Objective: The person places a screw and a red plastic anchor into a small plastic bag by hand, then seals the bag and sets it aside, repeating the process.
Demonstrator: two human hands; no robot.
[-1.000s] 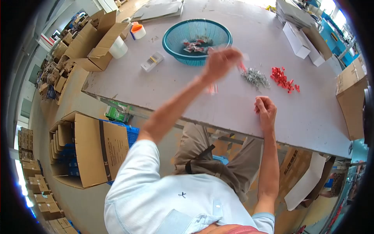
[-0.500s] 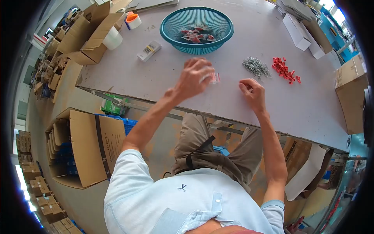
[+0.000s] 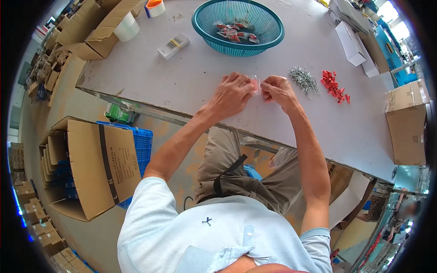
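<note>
1. Packet (image 3: 256, 84): small clear plastic bag, red bits visible inside, held just above desk (image 3: 173, 77), close to front edge, roughly mid-length.
2. Left hand (image 3: 233, 93): fingers (image 3: 243, 83) curled, tips drawn together, clamped on packet's left side.
3. Right hand (image 3: 277, 90): fingers (image 3: 269, 82) bunched, tips pinched on packet's right side. Hands nearly touching across it.
4. Cannot tell whether packet mouth open or sealed; too small. Cannot tell whether any screw inside yet.
5. Done, by the look of it: a handful of filled packets (image 3: 234, 35), red contents, lying in teal mesh basket (image 3: 255, 51) toward far edge, straight beyond the hands.
6. Left over: loose pile of screws (image 3: 304, 81) just right of right hand, red wall plugs (image 3: 332, 85) scattered beside that, further right. Neither pile touched at this instant. Enough loose stock for more packets, judging by pile size against the few in the basket, so probably early to midway.
7. Other bits: barcode-labelled box (image 3: 173, 45) left of basket, clear tape roll (image 3: 126, 28) and orange-cored tape roll (image 3: 154, 5) near far left corner, white cartons (image 3: 350, 36) near far right corner, brown cardboard box (image 3: 406, 123) at right edge.
</note>
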